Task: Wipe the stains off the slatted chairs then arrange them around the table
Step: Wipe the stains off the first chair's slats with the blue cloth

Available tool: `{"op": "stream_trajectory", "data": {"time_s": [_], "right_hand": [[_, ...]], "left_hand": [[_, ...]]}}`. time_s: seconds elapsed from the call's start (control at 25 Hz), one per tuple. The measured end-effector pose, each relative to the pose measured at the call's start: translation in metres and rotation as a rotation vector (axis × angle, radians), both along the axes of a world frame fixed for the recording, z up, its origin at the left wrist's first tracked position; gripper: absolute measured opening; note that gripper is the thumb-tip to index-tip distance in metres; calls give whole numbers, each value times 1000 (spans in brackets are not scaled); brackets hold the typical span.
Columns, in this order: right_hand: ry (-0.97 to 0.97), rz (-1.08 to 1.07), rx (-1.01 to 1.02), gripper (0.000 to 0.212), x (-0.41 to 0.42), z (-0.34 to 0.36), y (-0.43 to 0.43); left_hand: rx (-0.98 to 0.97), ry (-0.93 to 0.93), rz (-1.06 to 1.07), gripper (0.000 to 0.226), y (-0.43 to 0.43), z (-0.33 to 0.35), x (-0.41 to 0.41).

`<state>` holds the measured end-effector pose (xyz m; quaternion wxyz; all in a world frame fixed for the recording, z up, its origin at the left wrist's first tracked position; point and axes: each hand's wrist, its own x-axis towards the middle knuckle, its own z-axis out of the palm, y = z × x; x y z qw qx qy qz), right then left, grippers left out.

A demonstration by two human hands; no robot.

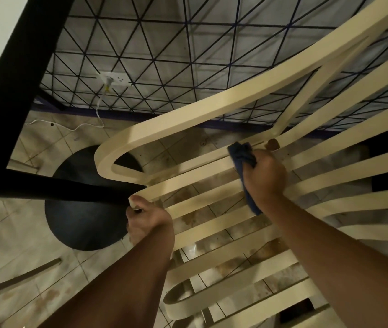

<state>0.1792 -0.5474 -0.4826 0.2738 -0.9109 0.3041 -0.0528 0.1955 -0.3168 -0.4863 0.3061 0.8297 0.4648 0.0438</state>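
Tiled floor (10,233) below; R hand (266,174) clutches blue cloth (240,155) atop chair (200,176), L hand (148,218) grips chair's front edge.

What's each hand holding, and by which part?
Left hand grips the chair at a slat's end, by the armrest. Right hand grips the cloth round its middle, both ends sticking out.

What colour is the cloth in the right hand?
The cloth is dark blue, best seen in the head view.
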Motion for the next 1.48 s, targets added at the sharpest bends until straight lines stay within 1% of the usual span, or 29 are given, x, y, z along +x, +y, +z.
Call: {"op": "stream_trajectory", "data": {"time_s": [0.08, 0.16, 0.28, 0.36, 0.44, 0.52, 0.64, 0.72, 0.8, 0.88, 0.96, 1.0, 1.04, 1.08, 1.16, 1.2, 1.24, 1.28, 1.32, 1.36, 1.44, 1.48], "right_hand": [[49, 139, -31, 11, 3, 3, 26], [16, 263, -65, 11, 6, 3, 45], [-14, 325, -112, 12, 7, 0, 39], [-1, 300, -133, 14, 4, 0, 13], [19, 203, -164, 17, 2, 1, -20], [27, 97, -224, 19, 2, 0, -52], [60, -2, -226, 21, 5, 5, -67], [67, 9, -187, 18, 7, 9, -48], [117, 77, -110, 17, 7, 16, -10], [129, 200, -73, 18, 5, 18, 41], [146, 346, -62, 19, 7, 22, 92], [178, 426, -25, 19, 7, 25, 112], [205, 482, 17, 20, 7, 27, 126], [205, 503, 40, 20, 9, 28, 130], [126, 496, 4, 20, 7, 26, 118], [99, 485, -43, 20, 3, 22, 106], [120, 462, -83, 19, 1, 18, 88], [152, 411, -98, 18, 0, 17, 66], [179, 348, -103, 16, -1, 16, 41], [181, 263, -118, 14, -2, 16, 14], [113, 103, -194, 12, -1, 15, -30], [82, 55, -232, 13, 1, 13, -42]], "left_hand": [[8, 0, -3, 67, 0, -1, 0], [-3, 13, -6, 67, 0, 1, 1], [-13, 5, 19, 65, 2, -1, 2], [-27, -18, 26, 64, 1, -1, 3], [-28, -46, 28, 63, 1, -3, 2], [-28, -36, 20, 63, 0, -2, 2], [0, -35, 10, 64, 1, -3, 2], [-1, -13, 9, 66, 2, -3, 1], [4, -5, 3, 68, 0, -3, 2], [10, -35, 8, 74, -2, -1, 1], [16, -4, -40, 93, 0, -3, 0], [18, 31, -67, 97, 1, -2, 0], [19, 38, -65, 96, 1, 1, 1], [14, 48, -60, 97, -1, 4, 4], [-27, 105, -122, 109, 0, 9, 7], [-46, 119, -126, 107, -1, 11, 7], [-54, 98, -101, 97, -1, 12, 6], [-55, 55, -59, 83, -1, 11, 4], [-60, 25, -24, 71, 1, 9, 3], [-71, 11, -10, 64, 2, 8, 2], [-78, -5, 9, 62, 3, 3, 1], [-70, -3, 12, 65, 4, 2, 2]]}}
